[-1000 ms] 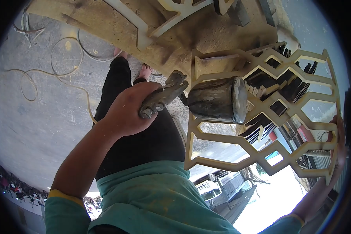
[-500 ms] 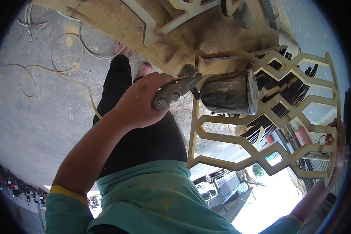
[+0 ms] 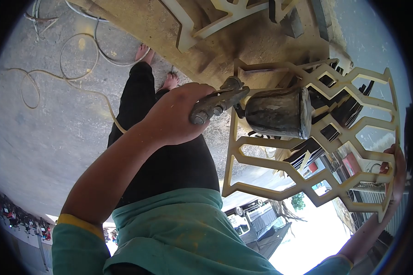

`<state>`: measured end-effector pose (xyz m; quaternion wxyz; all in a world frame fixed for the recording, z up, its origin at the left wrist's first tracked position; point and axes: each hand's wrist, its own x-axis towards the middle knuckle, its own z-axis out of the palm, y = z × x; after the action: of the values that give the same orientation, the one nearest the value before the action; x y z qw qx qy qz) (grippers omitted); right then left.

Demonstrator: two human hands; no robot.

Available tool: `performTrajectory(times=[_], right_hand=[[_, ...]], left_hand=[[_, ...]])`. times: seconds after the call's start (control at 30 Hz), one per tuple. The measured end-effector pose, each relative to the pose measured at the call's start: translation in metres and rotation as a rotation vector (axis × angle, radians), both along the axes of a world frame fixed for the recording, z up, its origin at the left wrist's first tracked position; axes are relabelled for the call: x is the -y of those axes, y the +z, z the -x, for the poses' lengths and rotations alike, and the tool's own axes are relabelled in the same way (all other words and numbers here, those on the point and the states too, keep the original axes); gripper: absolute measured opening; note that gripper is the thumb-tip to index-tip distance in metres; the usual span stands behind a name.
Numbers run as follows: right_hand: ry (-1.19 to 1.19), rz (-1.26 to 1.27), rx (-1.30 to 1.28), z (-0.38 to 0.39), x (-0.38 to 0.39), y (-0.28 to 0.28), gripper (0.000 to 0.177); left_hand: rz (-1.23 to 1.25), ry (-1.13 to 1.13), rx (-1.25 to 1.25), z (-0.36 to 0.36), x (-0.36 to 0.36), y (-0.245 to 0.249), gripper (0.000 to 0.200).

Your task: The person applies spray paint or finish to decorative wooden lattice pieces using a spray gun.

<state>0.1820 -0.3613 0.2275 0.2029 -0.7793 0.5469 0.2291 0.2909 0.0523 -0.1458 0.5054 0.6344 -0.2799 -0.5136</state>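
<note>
My left hand (image 3: pixel 176 114) is wrapped around the handle of a worn spray gun (image 3: pixel 220 101). Its dark, paint-stained cup (image 3: pixel 277 112) points to the right, in front of a cream-yellow lattice panel (image 3: pixel 257 192). The cup hides part of the panel behind it. At the far right edge of that panel, my right hand (image 3: pixel 398 172) grips the frame, with fingers bent around it. Distortion and shade blur this hand. The panel is tilted, and the surroundings show through its angular openings.
Another cut-out panel (image 3: pixel 202 30) lies on a brown, overspray-stained board (image 3: pixel 142 23) at the top. A thin hose (image 3: pixel 89 91) loops over the concrete floor (image 3: pixel 46 142) near my bare feet (image 3: pixel 170 81). Parked vehicles (image 3: pixel 257 224) appear at the bottom.
My left hand and the spray gun have shifted slightly right and down in view. The lattice panel sits a little lower at its top. Both holds are unchanged.
</note>
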Motion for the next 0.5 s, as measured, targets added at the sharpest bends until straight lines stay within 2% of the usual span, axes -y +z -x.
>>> performTrajectory(times=[0.1, 0.3, 0.4, 0.5], right_hand=[[0.089, -0.022, -0.02, -0.004, -0.006, -0.001, 0.031], [0.123, 0.021, -0.004, 0.0, -0.012, -0.004, 0.03], [0.032, -0.007, 0.01, -0.003, -0.015, -0.002, 0.029], [-0.222, 0.137, 0.136, -0.009, -0.042, -0.01, 0.03]], left_hand=[[-0.097, -0.066, -0.091, -0.007, 0.001, 0.002, 0.049], [0.0, 0.007, 0.003, -0.004, -0.002, 0.0, 0.048], [0.022, 0.003, -0.027, -0.005, -0.004, 0.001, 0.048], [0.108, -0.016, 0.02, -0.005, -0.006, -0.001, 0.048]])
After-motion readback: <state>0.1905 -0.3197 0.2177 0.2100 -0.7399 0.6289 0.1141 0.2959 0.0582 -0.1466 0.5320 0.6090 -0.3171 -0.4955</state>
